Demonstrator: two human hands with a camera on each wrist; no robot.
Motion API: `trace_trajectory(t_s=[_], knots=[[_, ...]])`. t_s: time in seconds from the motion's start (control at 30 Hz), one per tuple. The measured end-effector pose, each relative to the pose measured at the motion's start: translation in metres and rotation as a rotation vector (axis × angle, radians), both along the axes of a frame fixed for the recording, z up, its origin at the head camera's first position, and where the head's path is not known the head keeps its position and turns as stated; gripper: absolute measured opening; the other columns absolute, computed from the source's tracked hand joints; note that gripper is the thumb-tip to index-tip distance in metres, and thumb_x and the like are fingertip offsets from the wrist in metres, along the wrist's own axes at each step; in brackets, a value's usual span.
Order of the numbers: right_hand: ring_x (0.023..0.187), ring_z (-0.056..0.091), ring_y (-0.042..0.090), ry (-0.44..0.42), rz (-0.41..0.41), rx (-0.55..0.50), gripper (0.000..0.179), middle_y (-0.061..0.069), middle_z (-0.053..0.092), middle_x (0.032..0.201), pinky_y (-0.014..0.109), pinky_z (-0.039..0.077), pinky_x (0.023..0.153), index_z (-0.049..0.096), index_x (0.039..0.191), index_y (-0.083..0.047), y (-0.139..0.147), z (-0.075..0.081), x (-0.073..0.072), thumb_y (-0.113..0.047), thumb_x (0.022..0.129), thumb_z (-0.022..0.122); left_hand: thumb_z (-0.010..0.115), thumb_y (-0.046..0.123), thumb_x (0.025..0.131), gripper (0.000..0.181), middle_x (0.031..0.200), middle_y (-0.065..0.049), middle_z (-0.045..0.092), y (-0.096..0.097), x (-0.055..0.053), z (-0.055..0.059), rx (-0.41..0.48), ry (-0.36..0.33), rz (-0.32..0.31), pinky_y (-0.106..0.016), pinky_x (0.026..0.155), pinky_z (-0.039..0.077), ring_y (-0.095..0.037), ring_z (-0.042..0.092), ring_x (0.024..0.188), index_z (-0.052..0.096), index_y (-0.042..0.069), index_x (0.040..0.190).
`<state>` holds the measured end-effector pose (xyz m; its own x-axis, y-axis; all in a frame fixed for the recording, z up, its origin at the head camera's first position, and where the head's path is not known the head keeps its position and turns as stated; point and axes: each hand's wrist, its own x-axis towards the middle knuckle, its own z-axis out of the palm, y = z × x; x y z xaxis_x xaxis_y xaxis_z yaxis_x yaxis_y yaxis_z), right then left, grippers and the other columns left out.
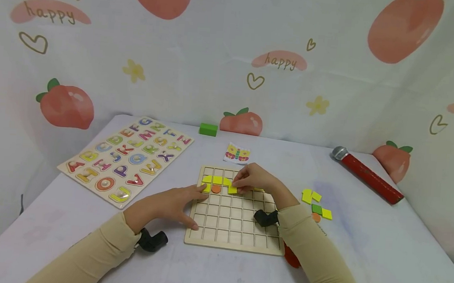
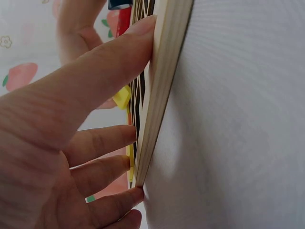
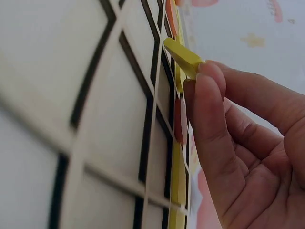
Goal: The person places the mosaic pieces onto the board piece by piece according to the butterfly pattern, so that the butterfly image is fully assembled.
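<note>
A wooden grid board lies on the table in front of me. Yellow tiles line part of its far row, and an orange round tile sits one row nearer. Between thumb and index finger, my right hand pinches a yellow tile, which is tilted close over the grid in the right wrist view. My left hand rests at the board's left edge, thumb on the near corner area and extended fingertips farther up; the left wrist view shows them along the wooden rim.
Right of the board lie loose yellow pieces, a green square and an orange disc. A small picture card and green block lie behind. An alphabet puzzle is left, a red microphone far right.
</note>
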<state>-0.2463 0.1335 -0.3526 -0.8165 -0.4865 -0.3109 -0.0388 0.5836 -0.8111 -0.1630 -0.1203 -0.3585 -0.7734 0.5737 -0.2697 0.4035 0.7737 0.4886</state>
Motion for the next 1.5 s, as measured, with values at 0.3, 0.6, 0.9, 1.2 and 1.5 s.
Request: trace_trajectory(t_s=[0.3,0.6,0.9,1.2,1.5], knots=[[0.061,0.064,0.01,0.046,0.007,0.007,0.014,0.007,0.068,0.074,0.027,0.058,0.065,0.068,0.089,0.005,-0.008,0.001,0.005,-0.009,0.085,0.066,0.078,0.044,0.07,0.081,0.156,0.001,0.022,0.0,0.001,0.002,-0.019,0.0,0.013,-0.046,0.115,0.023,-0.023,0.018,0.144,0.044,0.02,0.14],[0.065,0.067,0.013,0.049,-0.008,0.027,0.015,0.012,0.07,0.08,0.029,0.058,0.067,0.069,0.09,0.005,-0.012,0.004,0.009,-0.008,0.086,0.065,0.078,0.044,0.07,0.082,0.156,0.002,0.022,0.001,0.001,0.002,-0.029,-0.001,0.022,-0.046,0.115,0.023,-0.022,0.018,0.144,0.043,0.022,0.14],[0.071,0.068,0.014,0.072,-0.009,0.039,0.018,0.012,0.071,0.085,0.029,0.058,0.071,0.07,0.095,0.003,0.004,0.01,0.017,-0.012,0.086,0.066,0.079,0.044,0.069,0.083,0.156,0.002,0.022,0.001,0.001,0.0,-0.027,0.001,0.021,-0.045,0.115,0.023,-0.022,0.019,0.144,0.044,0.021,0.14],[0.079,0.069,0.02,0.112,-0.052,0.048,0.025,0.015,0.071,0.094,0.033,0.057,0.076,0.067,0.103,0.005,0.051,0.019,0.025,-0.015,0.088,0.064,0.08,0.042,0.069,0.082,0.156,0.001,0.021,-0.001,0.002,0.001,-0.019,-0.011,0.038,-0.045,0.115,0.023,-0.022,0.018,0.144,0.044,0.021,0.14],[0.077,0.066,0.015,0.121,-0.142,0.142,0.029,0.014,0.069,0.095,0.031,0.057,0.076,0.064,0.109,0.007,0.103,0.022,0.037,-0.015,0.089,0.062,0.079,0.044,0.068,0.082,0.156,0.002,0.022,0.0,0.001,0.0,-0.014,0.001,0.026,-0.045,0.115,0.024,-0.022,0.018,0.144,0.045,0.021,0.139]])
